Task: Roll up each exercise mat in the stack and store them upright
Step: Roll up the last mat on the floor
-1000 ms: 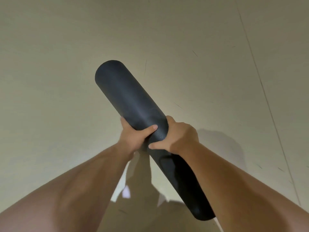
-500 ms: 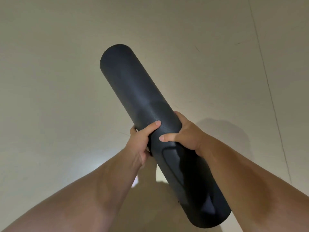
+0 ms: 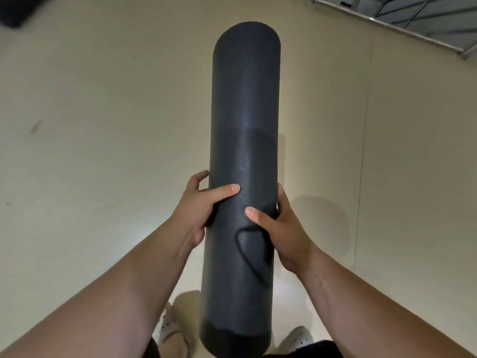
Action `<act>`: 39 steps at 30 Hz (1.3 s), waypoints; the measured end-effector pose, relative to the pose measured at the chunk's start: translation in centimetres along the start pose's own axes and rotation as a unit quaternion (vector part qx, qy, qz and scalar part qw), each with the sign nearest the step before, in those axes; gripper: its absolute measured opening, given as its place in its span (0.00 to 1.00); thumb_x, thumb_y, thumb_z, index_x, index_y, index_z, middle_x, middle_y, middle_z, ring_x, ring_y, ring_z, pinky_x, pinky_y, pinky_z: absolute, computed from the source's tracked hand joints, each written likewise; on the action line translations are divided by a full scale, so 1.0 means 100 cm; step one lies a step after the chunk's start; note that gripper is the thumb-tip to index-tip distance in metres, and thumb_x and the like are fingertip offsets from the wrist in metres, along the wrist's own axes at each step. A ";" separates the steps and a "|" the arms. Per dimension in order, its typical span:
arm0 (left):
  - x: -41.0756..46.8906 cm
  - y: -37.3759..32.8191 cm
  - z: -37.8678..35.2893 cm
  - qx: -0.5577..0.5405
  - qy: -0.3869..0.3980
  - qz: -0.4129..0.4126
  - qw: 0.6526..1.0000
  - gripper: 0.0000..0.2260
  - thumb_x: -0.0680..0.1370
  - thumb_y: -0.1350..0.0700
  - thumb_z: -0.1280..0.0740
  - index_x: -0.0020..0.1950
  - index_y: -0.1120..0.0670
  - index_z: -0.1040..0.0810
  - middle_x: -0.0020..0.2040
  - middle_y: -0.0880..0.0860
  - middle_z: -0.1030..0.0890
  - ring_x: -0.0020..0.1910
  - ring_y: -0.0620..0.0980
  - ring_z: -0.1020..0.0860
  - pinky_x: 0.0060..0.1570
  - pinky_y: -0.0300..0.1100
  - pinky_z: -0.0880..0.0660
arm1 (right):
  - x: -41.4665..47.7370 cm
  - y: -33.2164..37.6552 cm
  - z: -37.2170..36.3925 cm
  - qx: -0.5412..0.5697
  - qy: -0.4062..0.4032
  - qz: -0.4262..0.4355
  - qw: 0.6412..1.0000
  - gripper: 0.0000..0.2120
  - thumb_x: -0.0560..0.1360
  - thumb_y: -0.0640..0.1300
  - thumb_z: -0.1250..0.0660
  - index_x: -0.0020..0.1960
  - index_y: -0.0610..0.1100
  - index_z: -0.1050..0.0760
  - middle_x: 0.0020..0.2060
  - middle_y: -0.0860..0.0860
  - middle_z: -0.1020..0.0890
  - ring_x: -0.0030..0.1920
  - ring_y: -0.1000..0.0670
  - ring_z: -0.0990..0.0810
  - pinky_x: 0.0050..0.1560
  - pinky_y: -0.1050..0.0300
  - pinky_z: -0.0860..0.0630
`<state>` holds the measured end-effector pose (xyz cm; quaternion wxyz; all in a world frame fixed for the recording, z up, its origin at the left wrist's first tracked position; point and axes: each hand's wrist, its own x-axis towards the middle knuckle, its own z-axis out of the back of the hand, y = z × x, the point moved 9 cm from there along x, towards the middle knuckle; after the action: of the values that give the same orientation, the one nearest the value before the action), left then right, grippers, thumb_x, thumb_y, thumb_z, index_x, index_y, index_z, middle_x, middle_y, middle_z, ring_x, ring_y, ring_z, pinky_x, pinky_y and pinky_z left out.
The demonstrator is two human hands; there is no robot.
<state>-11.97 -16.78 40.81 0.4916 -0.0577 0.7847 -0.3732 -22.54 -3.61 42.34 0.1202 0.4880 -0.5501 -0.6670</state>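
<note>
Both hands are squeezing the rolled mat; left hand and right hand fingers are wrapping its middle; rolling looks done; next, I think, standing it up somewhere.

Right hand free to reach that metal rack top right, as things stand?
Probably not. The right hand is clamped on the dark grey rolled foam mat, as is the left hand. The metal wire rack lies well beyond the mat's far end, across bare floor.
</note>
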 end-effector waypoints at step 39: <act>0.033 -0.870 0.353 0.032 -0.056 -0.285 0.956 0.42 0.54 0.52 0.18 0.66 0.43 0.28 0.57 0.53 0.14 0.52 0.54 0.14 0.43 0.47 0.21 | 0.404 0.646 -0.547 0.001 0.217 0.129 0.968 0.41 0.72 0.41 0.24 0.76 0.68 0.36 0.65 0.52 0.17 0.64 0.48 0.17 0.57 0.49 0.20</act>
<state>-8.93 -99.15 85.87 0.4093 -0.2841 0.6948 -0.5187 -24.01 -89.16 80.85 0.3213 0.5460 -0.5696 -0.5237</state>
